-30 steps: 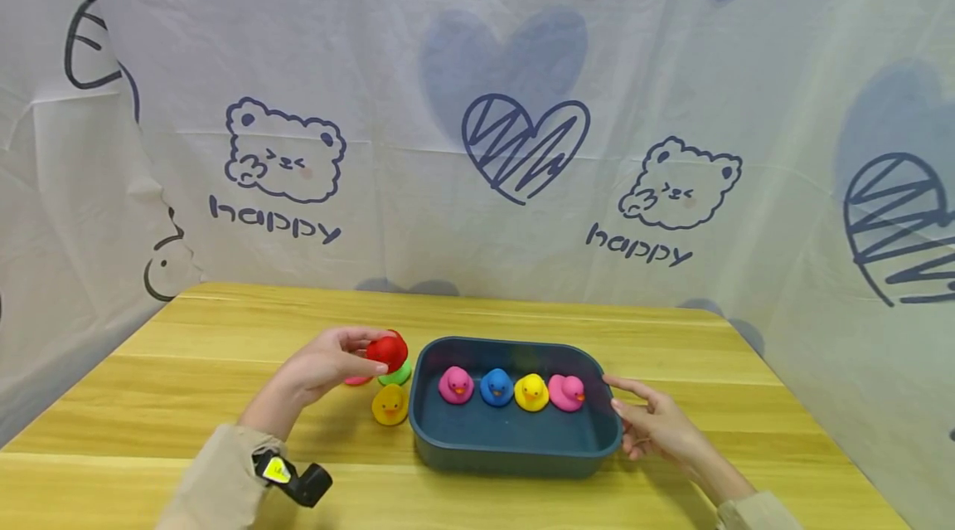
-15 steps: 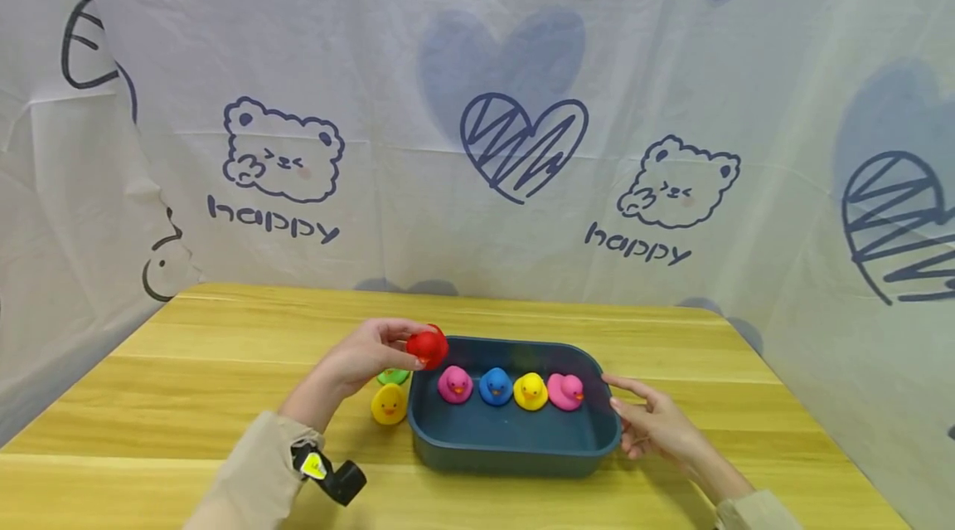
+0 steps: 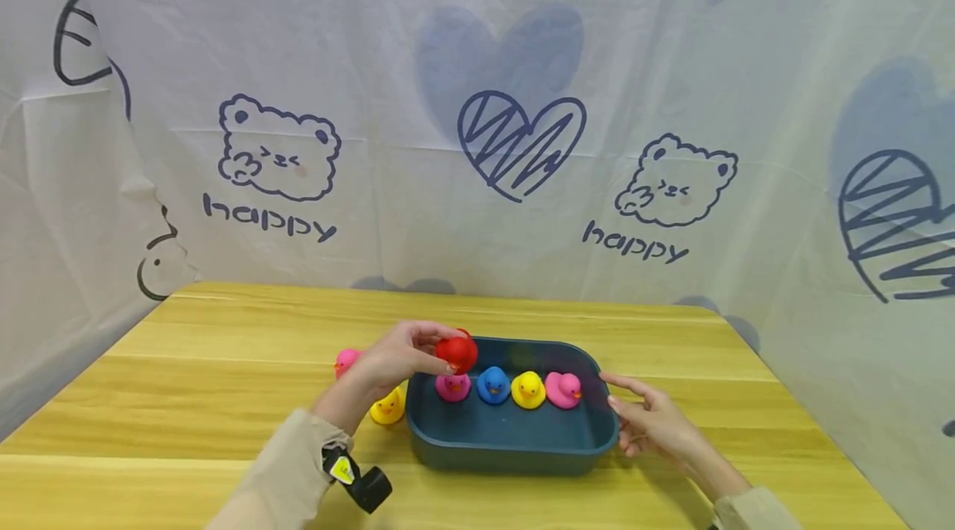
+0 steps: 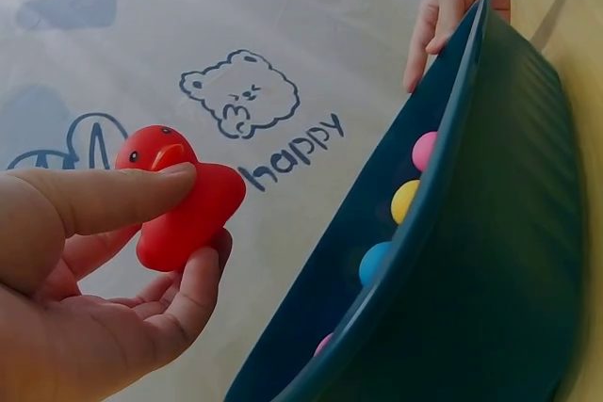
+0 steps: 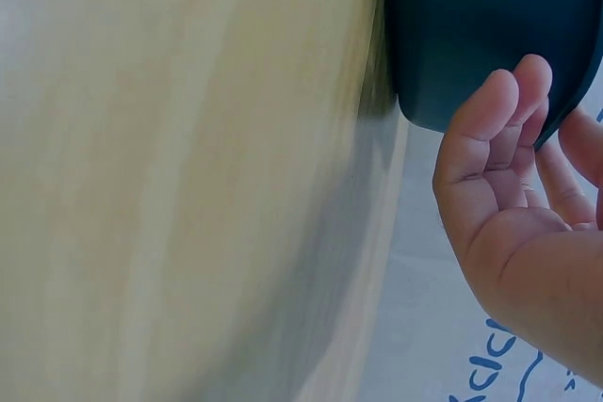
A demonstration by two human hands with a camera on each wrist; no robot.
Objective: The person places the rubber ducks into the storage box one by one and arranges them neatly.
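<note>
My left hand (image 3: pixel 403 356) pinches a red rubber duck (image 4: pixel 193 200) between thumb and fingers, held above the left end of a dark teal tub (image 3: pixel 515 461). Inside the tub, a pink duck (image 3: pixel 453 388) sits partly hidden below the red one. To its right, in a row, are a blue duck (image 3: pixel 494 386), a yellow duck (image 3: pixel 528 391) and another pink duck (image 3: pixel 563 391). At the tub's right end, my right hand (image 3: pixel 656 426) touches the rim and outer wall with relaxed fingers, as the right wrist view (image 5: pixel 513 204) also has it.
Left of the tub, on the wooden table (image 3: pixel 186 397), stand a yellow-orange duck (image 3: pixel 388 407) and a pink duck (image 3: pixel 347 362), both partly covered by the left arm. A white printed cloth (image 3: pixel 388 82) hangs behind the table.
My left hand has carried the red duck rightward, from beside the tub to over its left end. The right hand stays at the tub's right end.
</note>
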